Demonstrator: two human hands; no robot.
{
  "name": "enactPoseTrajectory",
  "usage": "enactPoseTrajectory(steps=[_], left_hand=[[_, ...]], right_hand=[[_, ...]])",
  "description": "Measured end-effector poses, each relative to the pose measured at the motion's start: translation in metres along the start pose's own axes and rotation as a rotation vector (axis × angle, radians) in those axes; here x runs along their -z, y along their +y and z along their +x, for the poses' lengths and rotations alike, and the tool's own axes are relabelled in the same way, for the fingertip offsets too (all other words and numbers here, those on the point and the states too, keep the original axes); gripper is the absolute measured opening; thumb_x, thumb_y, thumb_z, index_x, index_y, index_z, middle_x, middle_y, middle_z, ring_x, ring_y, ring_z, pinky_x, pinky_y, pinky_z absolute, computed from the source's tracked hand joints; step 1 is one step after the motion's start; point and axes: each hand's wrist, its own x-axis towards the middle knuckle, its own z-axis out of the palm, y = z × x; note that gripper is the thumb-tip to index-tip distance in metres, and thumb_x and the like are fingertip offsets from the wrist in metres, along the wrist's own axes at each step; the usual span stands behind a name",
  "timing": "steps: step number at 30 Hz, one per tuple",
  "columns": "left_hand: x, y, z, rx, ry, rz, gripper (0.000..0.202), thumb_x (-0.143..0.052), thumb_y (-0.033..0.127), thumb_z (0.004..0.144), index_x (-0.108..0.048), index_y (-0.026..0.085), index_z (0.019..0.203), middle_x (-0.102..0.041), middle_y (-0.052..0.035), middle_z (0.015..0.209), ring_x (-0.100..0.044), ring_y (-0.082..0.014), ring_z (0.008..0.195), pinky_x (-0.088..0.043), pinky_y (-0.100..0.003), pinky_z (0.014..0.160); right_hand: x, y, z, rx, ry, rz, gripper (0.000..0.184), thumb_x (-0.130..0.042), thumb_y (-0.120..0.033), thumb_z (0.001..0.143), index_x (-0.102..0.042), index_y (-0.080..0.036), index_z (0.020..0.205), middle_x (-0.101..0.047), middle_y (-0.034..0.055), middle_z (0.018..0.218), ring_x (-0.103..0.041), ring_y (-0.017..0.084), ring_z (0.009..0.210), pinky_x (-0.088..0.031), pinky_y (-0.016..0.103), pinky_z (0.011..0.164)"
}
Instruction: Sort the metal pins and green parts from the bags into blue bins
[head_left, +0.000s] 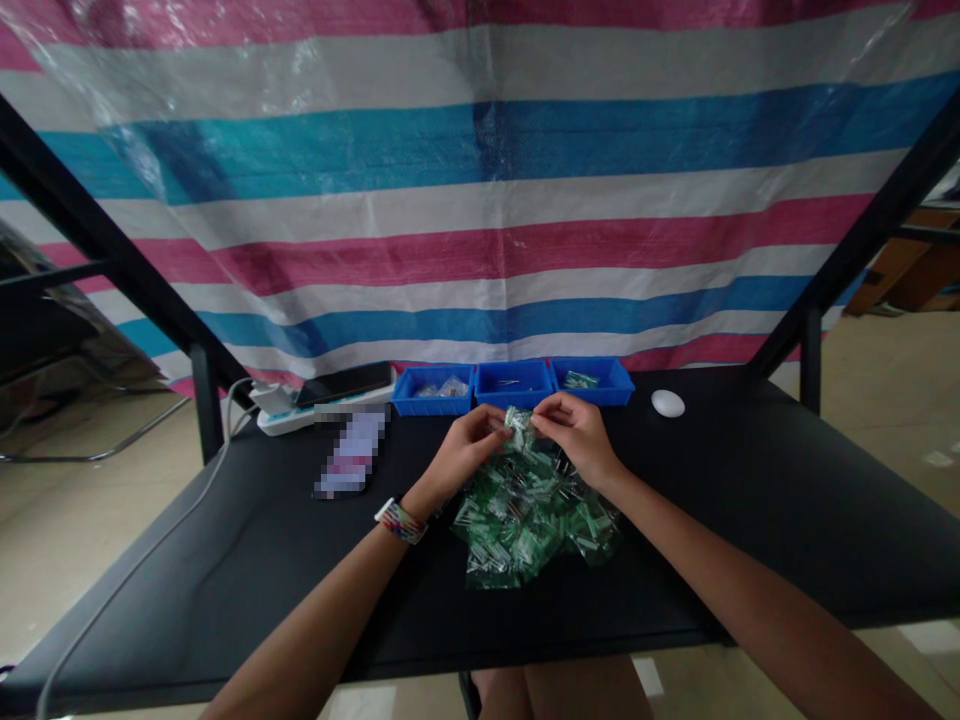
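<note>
A small clear plastic bag with pale green pieces in it is pinched between both hands, just in front of the blue trays. My left hand, a woven band on its wrist, grips the bag's left edge with thumb and fingers. At the bag's right edge, my right hand is closed in a pinch. Below the hands lies a heap of similar small bags, greenish and holding what look like thin metal and green parts. The exact pieces inside are too small to name.
Three blue trays stand in a row: a left tray, a middle tray and a right tray, with small items inside. Left are a power strip, a dark phone and a blurred-out phone. A white oval object lies right.
</note>
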Motion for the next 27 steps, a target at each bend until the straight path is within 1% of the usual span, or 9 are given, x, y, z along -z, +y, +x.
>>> enactPoseTrajectory(steps=[2,5,7,9,12,14,20,24,27], left_hand=[[-0.0013,-0.0004,0.0001,-0.025,-0.040,-0.009,0.032,-0.080,0.045,0.084,-0.071,0.017,0.097,-0.063,0.0006,0.071,-0.057,-0.0128,0.062,-0.039,-0.023,0.056],[-0.0013,-0.0018,0.0013,-0.050,0.000,-0.021,0.033,-0.083,0.046,0.082,-0.070,0.017,0.093,-0.063,0.0016,0.066,-0.054,-0.0116,0.058,-0.038,-0.023,0.056],[-0.0009,-0.0023,0.0020,-0.054,0.046,-0.031,0.033,-0.085,0.045,0.081,-0.071,0.017,0.093,-0.064,0.0019,0.063,-0.055,-0.0120,0.056,-0.039,-0.023,0.055],[-0.0008,-0.0025,0.0024,-0.052,0.075,-0.041,0.033,-0.086,0.043,0.079,-0.073,0.017,0.093,-0.066,0.0016,0.062,-0.058,-0.0128,0.056,-0.041,-0.024,0.055],[-0.0012,-0.0028,0.0027,-0.034,0.089,-0.053,0.033,-0.088,0.042,0.077,-0.076,0.016,0.094,-0.069,-0.0004,0.064,-0.064,-0.0152,0.059,-0.045,-0.025,0.058],[-0.0016,-0.0033,0.0028,-0.016,0.095,-0.060,0.033,-0.089,0.041,0.075,-0.077,0.016,0.095,-0.071,-0.0016,0.067,-0.067,-0.0168,0.062,-0.047,-0.026,0.059],[-0.0003,-0.0020,0.0017,-0.013,0.099,-0.089,0.029,-0.082,0.040,0.082,-0.081,0.016,0.097,-0.078,-0.0065,0.080,-0.071,-0.0197,0.067,-0.049,-0.027,0.060],[0.0006,-0.0004,0.0004,-0.008,0.097,-0.090,0.028,-0.081,0.039,0.083,-0.080,0.015,0.098,-0.076,-0.0059,0.076,-0.071,-0.0198,0.068,-0.050,-0.026,0.059],[-0.0002,-0.0015,0.0003,0.003,0.055,-0.095,0.030,-0.083,0.038,0.081,-0.077,0.016,0.100,-0.074,-0.0048,0.075,-0.070,-0.0187,0.068,-0.049,-0.025,0.059]], right_hand=[[-0.0007,-0.0018,-0.0004,-0.047,0.028,0.071,0.029,-0.088,-0.040,0.070,-0.070,-0.022,0.084,-0.070,0.0023,0.082,-0.068,0.022,0.080,-0.060,0.035,0.072],[-0.0026,-0.0039,-0.0019,-0.114,0.036,0.203,0.038,-0.089,-0.042,0.070,-0.073,-0.023,0.098,-0.071,0.0012,0.088,-0.070,0.020,0.084,-0.062,0.035,0.076],[-0.0039,-0.0044,-0.0029,-0.179,-0.011,0.296,0.042,-0.088,-0.043,0.072,-0.072,-0.023,0.105,-0.072,0.0004,0.088,-0.071,0.019,0.083,-0.063,0.036,0.078],[-0.0052,-0.0044,-0.0040,-0.239,-0.088,0.331,0.042,-0.089,-0.043,0.072,-0.072,-0.021,0.103,-0.073,0.0006,0.087,-0.072,0.019,0.081,-0.064,0.038,0.078],[-0.0070,-0.0041,-0.0059,-0.269,-0.195,0.259,0.039,-0.093,-0.040,0.068,-0.072,-0.019,0.093,-0.075,0.0016,0.085,-0.073,0.020,0.075,-0.065,0.040,0.077],[-0.0075,-0.0039,-0.0069,-0.253,-0.227,0.206,0.038,-0.095,-0.038,0.065,-0.072,-0.018,0.089,-0.075,0.0015,0.083,-0.074,0.020,0.072,-0.065,0.040,0.077],[-0.0052,-0.0041,-0.0056,-0.228,-0.205,0.167,0.038,-0.094,-0.041,0.068,-0.075,-0.017,0.090,-0.077,0.0039,0.081,-0.075,0.021,0.072,-0.065,0.040,0.077],[-0.0048,-0.0050,-0.0049,-0.230,-0.194,0.154,0.037,-0.095,-0.040,0.067,-0.076,-0.017,0.088,-0.078,0.0046,0.078,-0.075,0.021,0.068,-0.065,0.038,0.073],[-0.0053,-0.0056,-0.0055,-0.221,-0.184,0.152,0.036,-0.095,-0.039,0.065,-0.076,-0.018,0.086,-0.077,0.0027,0.076,-0.075,0.021,0.067,-0.065,0.038,0.073]])
